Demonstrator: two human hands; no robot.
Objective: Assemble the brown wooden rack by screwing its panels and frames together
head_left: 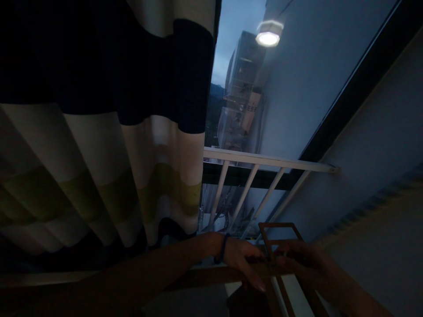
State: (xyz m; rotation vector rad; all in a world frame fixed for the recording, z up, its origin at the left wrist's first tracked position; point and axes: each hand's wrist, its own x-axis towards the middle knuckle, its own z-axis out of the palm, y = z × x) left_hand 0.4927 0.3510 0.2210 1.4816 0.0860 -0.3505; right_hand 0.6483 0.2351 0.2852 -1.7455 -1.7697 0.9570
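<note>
My left hand (240, 259), with a dark band at its wrist, lies over a brown wooden rail (208, 276). Its thumb reaches down the near side and the other fingers go over the top, gripping the wood. Close beside it, my right hand (306, 259) has thumb and fingertips pinched together at the corner where a small wooden frame (277, 225) meets the rail. Something small and pale may be between those fingertips; dim light and blur keep me from making it out.
A striped curtain (99, 145) hangs on the left. Behind the hands, a white metal railing (264, 159) crosses the window, which shows buildings and a reflected lamp (269, 34). A wall (373, 127) rises at right. Below the rail are wooden slats and a dark box-like shape (247, 301).
</note>
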